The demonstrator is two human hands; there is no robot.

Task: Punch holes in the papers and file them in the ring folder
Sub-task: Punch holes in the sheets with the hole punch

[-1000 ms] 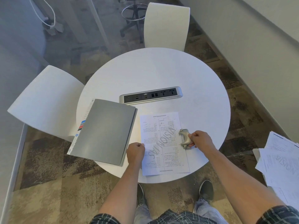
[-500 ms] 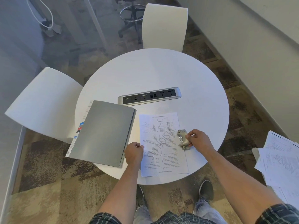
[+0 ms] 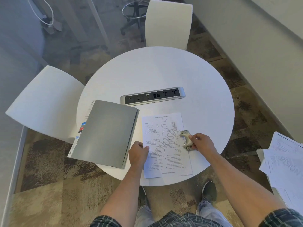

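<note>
A person's right hand point(image 3: 202, 143) curls around a metal hole punch point(image 3: 186, 140) seated on the right-hand edge of a printed sheet of paper point(image 3: 165, 145), fingers wrapped over the lever, as the left hand point(image 3: 138, 154) pins the sheet's opposite edge flat to the round white table point(image 3: 164, 71), fingers bunched together on the paper. The grey ring folder point(image 3: 106, 133) lies closed just to the left of the left hand, its coloured tabs showing along the far side. More papers point(image 3: 285, 169) wait in a loose pile well off to the right of the right hand, clear of the table. The punching step appears to be in hand; doing it well likely means pushing the sheet's edge fully into the punch's slot, keeping it square and centred along the edge, then pressing the lever straight down while the left hand stops the sheet from sliding.
</note>
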